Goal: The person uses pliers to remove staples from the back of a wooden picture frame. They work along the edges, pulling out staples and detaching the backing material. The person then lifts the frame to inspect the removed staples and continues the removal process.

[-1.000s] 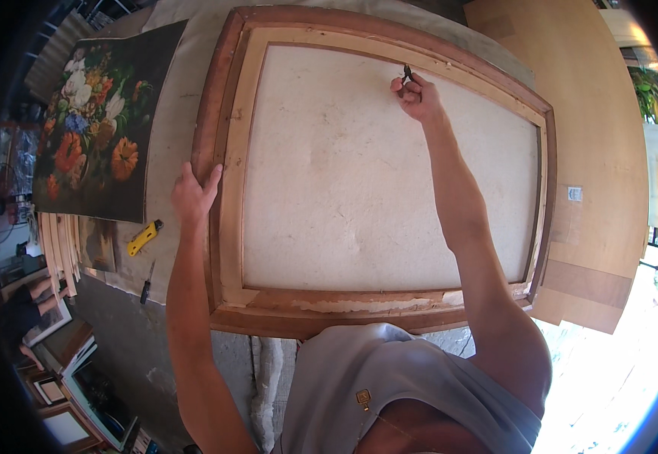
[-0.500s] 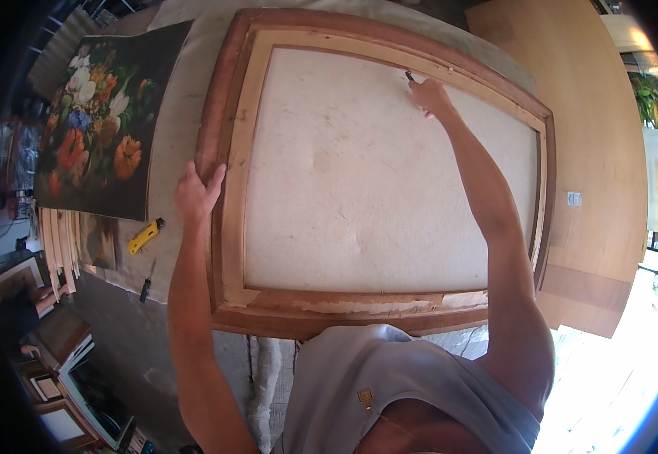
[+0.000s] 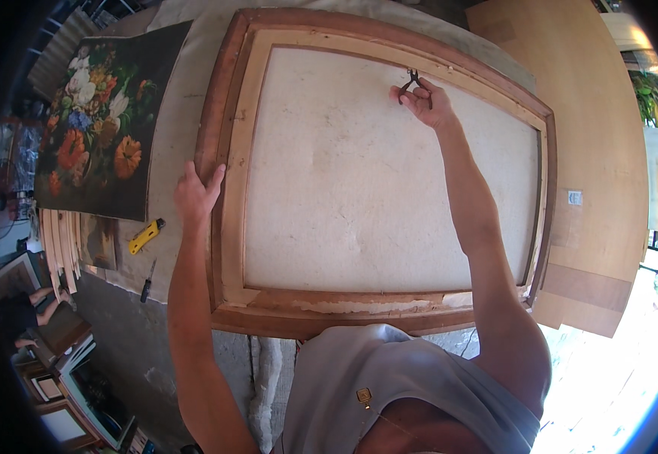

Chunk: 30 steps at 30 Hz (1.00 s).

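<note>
A large wooden picture frame (image 3: 215, 129) lies face down with a canvas (image 3: 359, 174) in it, its pale back and wooden stretcher bars (image 3: 257, 83) showing. My left hand (image 3: 197, 193) grips the frame's left edge, thumb on top and fingers around the outer side. Near the far inner edge, my right hand (image 3: 427, 106) holds dark pliers (image 3: 405, 89), their handles spread and jaws at the far stretcher bar. Whether the jaws bite on anything is too small to tell. Left of the frame lies an unframed flower painting (image 3: 94, 125).
A yellow utility knife (image 3: 146, 236) and a thin screwdriver-like tool (image 3: 147, 284) lie on the cloth-covered table (image 3: 166, 174) at left. Wooden strips (image 3: 57, 250) stick out beyond. A wooden panel (image 3: 586, 151) stands right. Another person (image 3: 23, 314) is at the lower left, near stacked frames (image 3: 64, 424).
My right hand has turned, so the pliers' spread handles now show in the palm; the forearm has swung slightly left. My left hand stays on the frame. The other person's arms have shifted.
</note>
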Motion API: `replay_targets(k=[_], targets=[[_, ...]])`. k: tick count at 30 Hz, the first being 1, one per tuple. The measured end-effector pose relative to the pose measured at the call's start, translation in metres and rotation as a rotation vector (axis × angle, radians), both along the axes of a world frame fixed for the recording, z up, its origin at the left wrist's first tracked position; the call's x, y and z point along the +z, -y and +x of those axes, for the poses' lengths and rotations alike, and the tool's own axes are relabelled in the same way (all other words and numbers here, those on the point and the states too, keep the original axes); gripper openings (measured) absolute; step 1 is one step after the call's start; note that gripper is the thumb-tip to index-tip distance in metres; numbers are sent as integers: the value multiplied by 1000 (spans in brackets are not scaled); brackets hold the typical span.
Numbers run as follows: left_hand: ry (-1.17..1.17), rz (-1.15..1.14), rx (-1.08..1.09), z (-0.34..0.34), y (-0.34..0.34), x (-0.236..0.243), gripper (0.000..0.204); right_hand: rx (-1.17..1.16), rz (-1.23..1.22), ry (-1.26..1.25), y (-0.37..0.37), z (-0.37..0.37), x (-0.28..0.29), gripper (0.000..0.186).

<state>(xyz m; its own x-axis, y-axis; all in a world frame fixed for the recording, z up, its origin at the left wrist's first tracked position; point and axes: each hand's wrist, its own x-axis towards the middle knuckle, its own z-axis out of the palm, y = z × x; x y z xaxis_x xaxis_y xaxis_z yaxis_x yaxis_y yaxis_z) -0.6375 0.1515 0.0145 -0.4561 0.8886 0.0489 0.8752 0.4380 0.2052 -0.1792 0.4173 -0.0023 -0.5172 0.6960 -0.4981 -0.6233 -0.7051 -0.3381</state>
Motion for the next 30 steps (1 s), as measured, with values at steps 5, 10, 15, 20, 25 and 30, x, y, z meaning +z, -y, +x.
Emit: replay_targets(k=[5, 10, 15, 20, 25, 30], targets=[[16, -12, 7, 0, -1, -1, 71, -62, 17, -102, 3, -12, -15, 55], [56, -48, 43, 2, -2, 1, 76, -117, 23, -129, 1, -18, -23, 51], [61, -36, 48, -9, 2, -10, 77, -266, -14, 134, -7, -22, -24, 43], [45, 22, 6, -4, 2, -1, 73, 142, 240, 965, -18, -17, -5, 36], [11, 2, 19, -2, 1, 4, 68, 729, 826, 2224, -13, -49, 12, 46], [4, -43, 34, 1, 4, 5, 69, 670, 750, 1747, 20, -71, 55, 53]])
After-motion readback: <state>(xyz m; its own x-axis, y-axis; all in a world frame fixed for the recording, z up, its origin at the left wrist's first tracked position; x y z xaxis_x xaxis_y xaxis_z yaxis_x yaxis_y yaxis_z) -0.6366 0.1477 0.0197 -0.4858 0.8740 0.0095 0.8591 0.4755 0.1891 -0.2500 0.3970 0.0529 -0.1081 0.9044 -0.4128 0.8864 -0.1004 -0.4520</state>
